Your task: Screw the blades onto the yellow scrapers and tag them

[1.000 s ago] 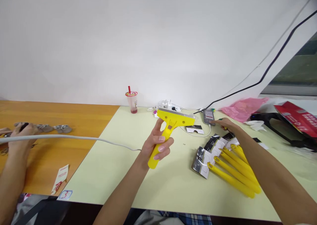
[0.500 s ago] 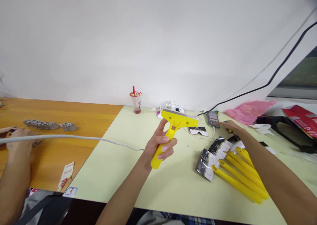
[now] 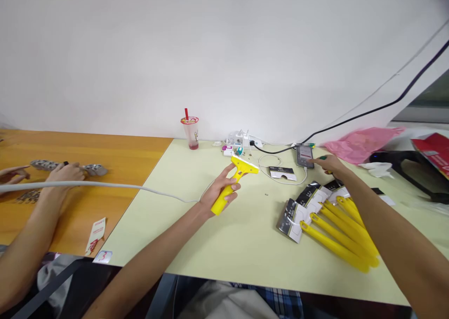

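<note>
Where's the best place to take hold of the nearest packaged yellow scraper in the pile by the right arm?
Probably by the bare handle of the nearest packaged scraper, near its free end at the table's front edge, coming from above and from the near side. The handle is long, slim and uncovered there; the head sits under a card sleeve, and neighbouring handles crowd its far side.

Yellow scraper (image 3: 235, 181), blade end up, above pale-green table (image 3: 245, 244).
</note>
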`<state>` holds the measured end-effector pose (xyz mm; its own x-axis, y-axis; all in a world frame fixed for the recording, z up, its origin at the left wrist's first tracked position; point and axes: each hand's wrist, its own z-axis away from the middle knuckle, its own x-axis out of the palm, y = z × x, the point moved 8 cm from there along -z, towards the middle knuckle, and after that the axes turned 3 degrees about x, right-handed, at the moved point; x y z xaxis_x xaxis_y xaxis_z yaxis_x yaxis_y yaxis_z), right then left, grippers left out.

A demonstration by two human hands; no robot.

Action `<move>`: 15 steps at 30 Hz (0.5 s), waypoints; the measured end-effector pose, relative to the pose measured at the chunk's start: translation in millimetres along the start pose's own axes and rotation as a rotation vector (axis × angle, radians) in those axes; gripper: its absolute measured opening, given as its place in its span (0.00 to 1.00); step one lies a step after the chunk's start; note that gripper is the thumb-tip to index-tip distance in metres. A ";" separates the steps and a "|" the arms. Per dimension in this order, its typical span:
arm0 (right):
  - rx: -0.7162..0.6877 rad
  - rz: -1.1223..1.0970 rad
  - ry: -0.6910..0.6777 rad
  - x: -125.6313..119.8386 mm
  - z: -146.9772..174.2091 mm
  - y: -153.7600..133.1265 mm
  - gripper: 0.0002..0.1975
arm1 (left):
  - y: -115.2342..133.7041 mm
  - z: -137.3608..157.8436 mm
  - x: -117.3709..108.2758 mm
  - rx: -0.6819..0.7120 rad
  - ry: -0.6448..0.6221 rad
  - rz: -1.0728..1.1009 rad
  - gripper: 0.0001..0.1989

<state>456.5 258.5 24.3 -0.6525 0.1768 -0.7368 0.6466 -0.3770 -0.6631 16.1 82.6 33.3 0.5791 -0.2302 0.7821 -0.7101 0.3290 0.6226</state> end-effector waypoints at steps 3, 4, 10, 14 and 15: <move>-0.026 0.059 0.036 1.7 5.7 -14.2 0.17 | -0.2 -2.3 -34.1 -0.027 0.095 -0.012 0.45; -0.052 0.094 0.029 5.6 9.8 -22.3 0.15 | 1.2 -2.4 -43.3 -0.027 0.118 -0.019 0.46; -0.519 0.316 -0.258 80.5 78.3 -110.6 0.12 | 10.7 -4.9 -70.3 0.014 0.189 0.013 0.45; -0.851 0.277 -0.607 154.8 154.1 -164.5 0.13 | 10.6 -6.3 -76.4 0.015 0.222 0.035 0.46; -0.886 0.284 -0.668 170.7 168.6 -172.9 0.13 | 11.0 -6.4 -78.1 0.018 0.231 0.039 0.46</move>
<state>166.8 200.6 35.3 -0.3467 -0.4302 -0.8335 0.6824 0.4939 -0.5388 -34.4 110.0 -21.1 0.6258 -0.0008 0.7800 -0.7398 0.3162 0.5939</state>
